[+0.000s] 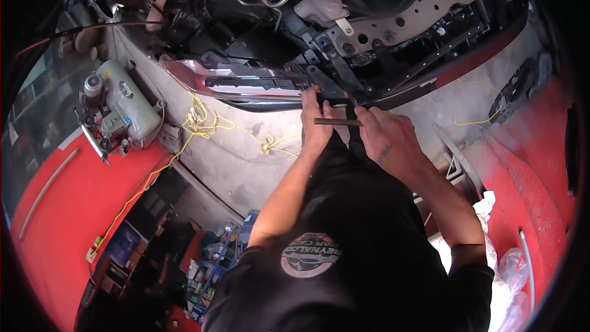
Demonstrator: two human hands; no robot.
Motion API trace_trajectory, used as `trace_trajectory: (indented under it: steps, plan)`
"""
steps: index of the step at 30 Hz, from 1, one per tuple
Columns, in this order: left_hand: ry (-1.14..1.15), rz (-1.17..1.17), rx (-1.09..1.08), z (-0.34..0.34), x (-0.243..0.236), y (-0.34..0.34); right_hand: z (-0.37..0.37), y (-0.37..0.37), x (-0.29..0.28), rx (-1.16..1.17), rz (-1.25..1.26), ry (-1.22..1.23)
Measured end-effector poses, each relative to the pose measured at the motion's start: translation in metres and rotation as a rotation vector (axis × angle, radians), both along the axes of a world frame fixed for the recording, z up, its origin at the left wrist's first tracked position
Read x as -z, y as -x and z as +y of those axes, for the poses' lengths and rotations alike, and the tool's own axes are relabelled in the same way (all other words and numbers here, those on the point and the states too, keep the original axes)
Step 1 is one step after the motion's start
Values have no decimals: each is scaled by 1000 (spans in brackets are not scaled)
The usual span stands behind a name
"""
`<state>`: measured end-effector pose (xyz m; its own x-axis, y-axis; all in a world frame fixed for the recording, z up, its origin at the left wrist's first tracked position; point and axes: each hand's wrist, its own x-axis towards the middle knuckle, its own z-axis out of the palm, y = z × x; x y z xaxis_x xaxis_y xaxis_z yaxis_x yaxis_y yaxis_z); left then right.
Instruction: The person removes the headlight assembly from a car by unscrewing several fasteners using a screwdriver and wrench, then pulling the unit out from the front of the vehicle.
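My left hand (314, 124) reaches up to the front edge of a car, its fingers stretched onto the dark trim beside the headlight (252, 88) and the thumb apart. Close by on the right, my right hand (384, 132) is closed around a thin brownish rod (335, 122), which sticks out sideways toward the left hand. The rod's other end is hidden in the fist, so its exact kind cannot be told. Both hands are at the car's front bumper (409, 93), below the exposed engine bay with a pale metal crossbar (415, 21) and a whitish plastic reservoir (321, 7).
A grey air compressor (129, 101) stands at the left by a red floor area. A yellow cord (200, 117) lies tangled on the grey floor. Bottles and cans (212, 264) crowd the lower left. Clear plastic wrapping (513, 270) lies at the lower right.
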<state>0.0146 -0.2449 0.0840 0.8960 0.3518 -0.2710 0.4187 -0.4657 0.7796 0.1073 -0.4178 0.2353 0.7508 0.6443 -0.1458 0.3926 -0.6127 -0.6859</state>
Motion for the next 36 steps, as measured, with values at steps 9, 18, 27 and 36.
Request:
trace_trajectory:
  steps: [9, 18, 27, 36]
  plan:
    - [-7, 9, 19, 2, -1, 0, 12, -2, 8, 82, 80, 15]
    - [81, 61, -11, 7, -5, -1, 45, 5, 9, 399, 391, -101]
    - [84, 26, -24, 10, -4, 2, 64, -35, 9, -6, 183, 212]
    - [77, 34, -27, 9, -1, 2, 62, -51, 8, -206, 105, 292]
